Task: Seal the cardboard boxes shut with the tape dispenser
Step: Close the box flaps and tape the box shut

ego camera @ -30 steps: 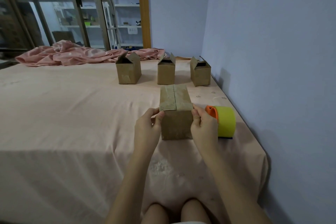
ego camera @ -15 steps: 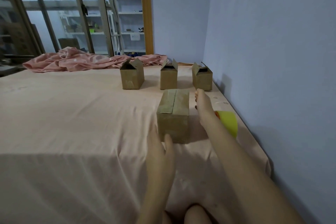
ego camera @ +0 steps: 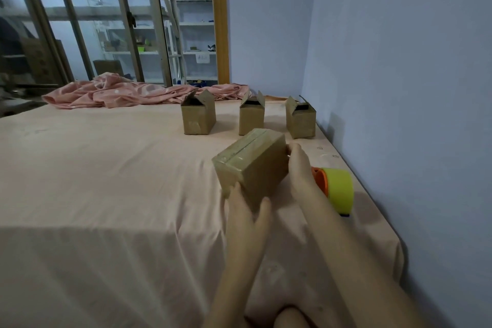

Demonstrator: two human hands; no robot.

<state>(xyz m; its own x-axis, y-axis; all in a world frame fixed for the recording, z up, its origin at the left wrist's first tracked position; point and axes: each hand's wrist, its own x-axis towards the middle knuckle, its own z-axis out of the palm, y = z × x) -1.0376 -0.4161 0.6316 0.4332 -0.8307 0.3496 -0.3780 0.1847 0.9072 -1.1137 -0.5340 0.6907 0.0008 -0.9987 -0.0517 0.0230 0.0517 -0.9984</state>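
**Taped box held between two hands on the bed**

Peach sheeting covers the bed (ego camera: 106,181), which runs up against a pale blue wall (ego camera: 399,61) on the right, with glass doors (ego camera: 93,21) and shelving behind. Near the right side, the taped box (ego camera: 251,162) sits turned at an angle, its top seam covered in clear tape. Left hand (ego camera: 246,212) grips the near end, fingers (ego camera: 234,194) on the left face and the thumb up against the near right face. Right hand (ego camera: 299,165) cups the far right corner, its fingers curled round the far end (their tips are hidden behind the box). I cannot tell whether the box rests on the sheet or is slightly lifted.

Just right of the right wrist lies the tape dispenser (ego camera: 336,190), orange frame and yellow-green roll, untouched. Beyond the held box stand three open boxes in a row: the left box (ego camera: 198,117), the middle box (ego camera: 251,118) and the right box (ego camera: 300,120), flaps up. A crumpled pink blanket (ego camera: 127,93) lies along the far edge.
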